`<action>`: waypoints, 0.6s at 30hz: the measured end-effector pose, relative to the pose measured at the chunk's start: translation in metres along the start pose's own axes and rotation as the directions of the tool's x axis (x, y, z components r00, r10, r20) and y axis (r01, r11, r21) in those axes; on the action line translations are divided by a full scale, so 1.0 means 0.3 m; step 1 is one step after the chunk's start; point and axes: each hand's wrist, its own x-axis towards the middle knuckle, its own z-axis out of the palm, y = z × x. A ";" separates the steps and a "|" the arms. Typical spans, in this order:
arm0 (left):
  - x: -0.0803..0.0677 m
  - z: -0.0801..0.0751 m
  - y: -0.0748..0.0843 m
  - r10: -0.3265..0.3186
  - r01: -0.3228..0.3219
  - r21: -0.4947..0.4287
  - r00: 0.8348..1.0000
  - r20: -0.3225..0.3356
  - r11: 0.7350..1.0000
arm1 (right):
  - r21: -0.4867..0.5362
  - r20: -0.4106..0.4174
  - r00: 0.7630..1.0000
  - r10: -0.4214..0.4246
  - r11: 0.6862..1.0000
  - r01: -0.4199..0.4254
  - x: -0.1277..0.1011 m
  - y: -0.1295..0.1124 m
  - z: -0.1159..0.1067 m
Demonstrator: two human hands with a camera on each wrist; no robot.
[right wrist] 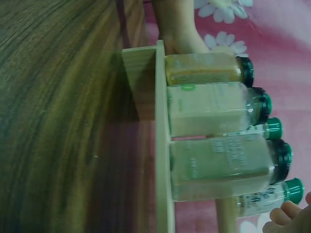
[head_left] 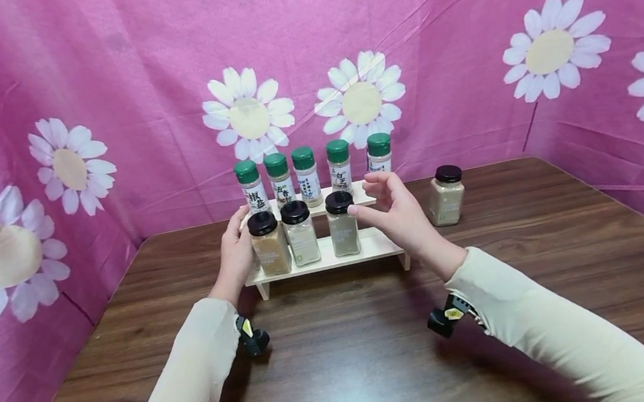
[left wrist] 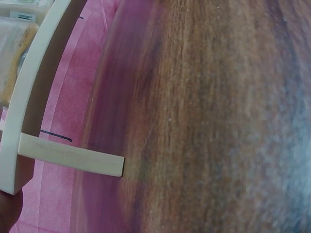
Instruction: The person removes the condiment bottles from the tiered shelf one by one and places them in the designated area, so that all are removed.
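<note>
A two-tier wooden rack (head_left: 329, 264) stands on the table. Its lower shelf bears a tan-filled spice jar (head_left: 271, 253), a pale one (head_left: 304, 242) and a grey-green one (head_left: 344, 233), all black-capped. Against the rack's left end rests my left hand (head_left: 235, 256), fingers partly hidden behind the tan jar; the left wrist view shows part of it at the board's end (left wrist: 10, 179). My right hand (head_left: 402, 212) is held at the rack's right side, thumb tip close to the grey-green jar's cap. In the right wrist view, its fingertips (right wrist: 278, 216) show apart from that cap.
Several green-capped spice bottles (head_left: 306, 176) line the upper shelf behind the jars. Another black-capped jar (head_left: 447, 195) stands on the wooden table (head_left: 338, 356), right of the rack. A pink cloth (head_left: 150, 81) with white daisies hangs behind the table.
</note>
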 end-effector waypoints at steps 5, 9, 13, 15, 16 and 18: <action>0.008 -0.002 -0.013 0.007 -0.007 0.008 1.000 -0.004 1.000 | -0.023 -0.002 1.000 0.026 0.999 -0.026 0.001 0.031 0.021; 0.011 -0.002 -0.015 0.009 -0.009 0.004 1.000 -0.011 1.000 | -0.030 0.003 1.000 0.028 0.999 -0.028 0.001 0.053 0.041; 0.009 0.000 -0.015 0.007 -0.007 -0.003 1.000 -0.014 1.000 | -0.063 0.004 0.999 0.049 0.997 -0.049 -0.003 0.075 0.061; 0.008 0.001 -0.016 0.008 -0.008 -0.008 1.000 -0.012 1.000 | -0.057 0.004 0.998 0.057 0.997 -0.057 -0.005 0.086 0.070; 0.008 0.002 -0.016 0.009 -0.009 -0.009 1.000 -0.012 1.000 | -0.053 0.003 0.998 0.056 0.997 -0.056 -0.006 0.092 0.074; 0.008 0.003 -0.017 0.012 -0.013 -0.009 1.000 -0.010 1.000 | -0.025 0.002 0.999 0.043 0.999 -0.043 -0.008 0.103 0.081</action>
